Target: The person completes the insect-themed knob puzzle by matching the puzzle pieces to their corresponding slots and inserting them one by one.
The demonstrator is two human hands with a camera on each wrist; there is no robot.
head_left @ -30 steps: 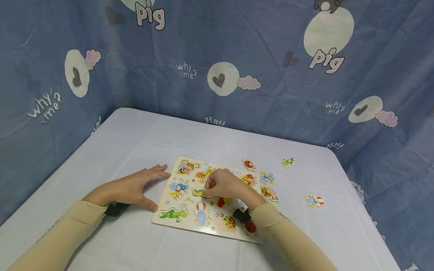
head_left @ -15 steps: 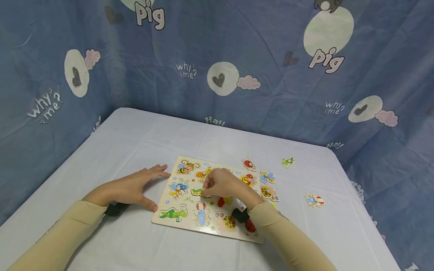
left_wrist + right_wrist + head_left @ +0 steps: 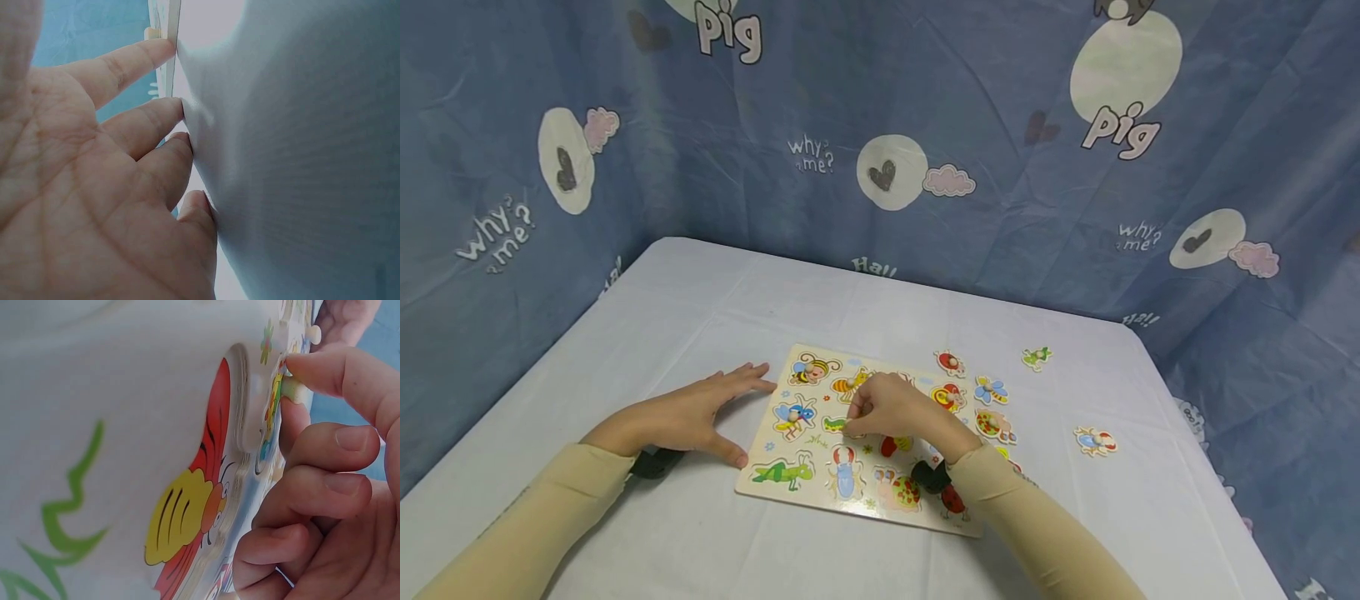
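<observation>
A flat wooden puzzle board [image 3: 871,510] lies on the white-covered desk [image 3: 1150,517] between a person's two hands. The right hand [image 3: 893,406] is bent over the middle of the board, thumb and forefinger narrowed on the pale knob [image 3: 294,390] of a small caterpillar piece [image 3: 833,425]; its other fingers curl in toward the palm. The caterpillar piece is left of the board's middle, partly covered by those fingertips, and I cannot tell whether it sits fully down in its hollow. The left hand [image 3: 692,414] is spread wide and holds nothing, its forefinger and thumb touching the board's left edge.

Near the caterpillar piece, a bee piece [image 3: 812,369] fills the board's top left corner, with a blue insect piece [image 3: 794,418] below it. A green grasshopper picture [image 3: 784,473] is at the lower left and a stag beetle picture [image 3: 845,473] just right of it. Off the board, a red ladybird piece [image 3: 951,363] lies beside the top edge, a dragonfly piece [image 3: 991,390] and a snail piece [image 3: 990,426] lie beside the right edge, and a blue beetle piece [image 3: 1096,442] lies farther right. A printed blue curtain [image 3: 1000,250] hangs behind the desk.
</observation>
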